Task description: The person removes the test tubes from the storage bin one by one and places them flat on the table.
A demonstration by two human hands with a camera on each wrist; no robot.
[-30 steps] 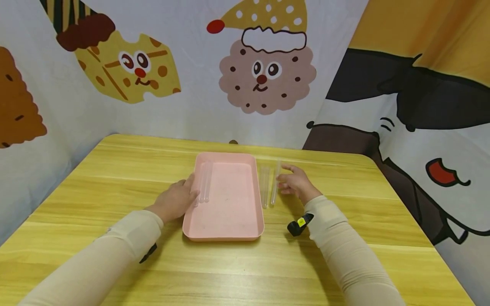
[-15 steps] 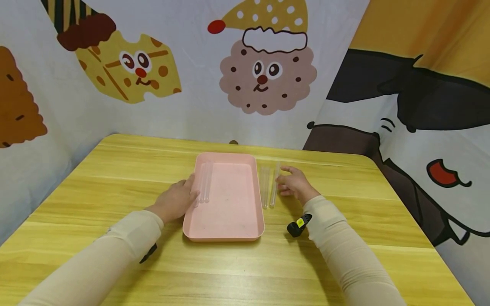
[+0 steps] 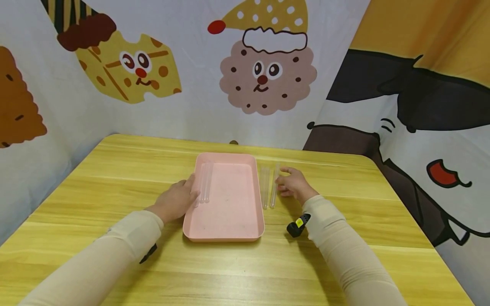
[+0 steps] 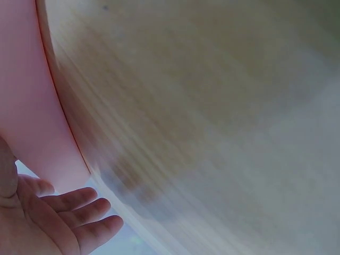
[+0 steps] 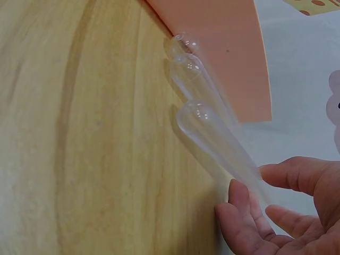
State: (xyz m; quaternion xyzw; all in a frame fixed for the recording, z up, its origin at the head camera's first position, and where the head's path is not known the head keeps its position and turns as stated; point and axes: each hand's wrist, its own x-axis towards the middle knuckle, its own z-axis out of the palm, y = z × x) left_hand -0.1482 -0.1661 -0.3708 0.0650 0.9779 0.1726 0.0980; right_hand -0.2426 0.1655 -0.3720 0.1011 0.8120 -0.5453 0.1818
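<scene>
A pink tray (image 3: 229, 231) sits on the wooden table. My left hand (image 3: 174, 202) rests on its left rim, thumb over the edge; in the left wrist view the other fingers (image 4: 85, 199) extend loosely beside the outer wall. Clear test tubes (image 3: 207, 182) lie side by side in the tray's left part, one partly hidden by that hand. Right of the tray, my right hand (image 3: 294, 185) pinches a clear test tube (image 5: 212, 133) near its far end, the rounded end pointing toward me. Two more tubes (image 5: 194, 69) lie between it and the tray wall.
The wooden table (image 3: 229, 276) reaches back to a cartoon-printed cloth (image 3: 191, 114) hung behind it and along both sides. A black wrist camera (image 3: 297, 226) hangs under my right wrist.
The right hand and its pinched tube have shifted slightly toward me, the tube now lying nearly parallel with the other tubes. The left hand and tray have hardly moved.
</scene>
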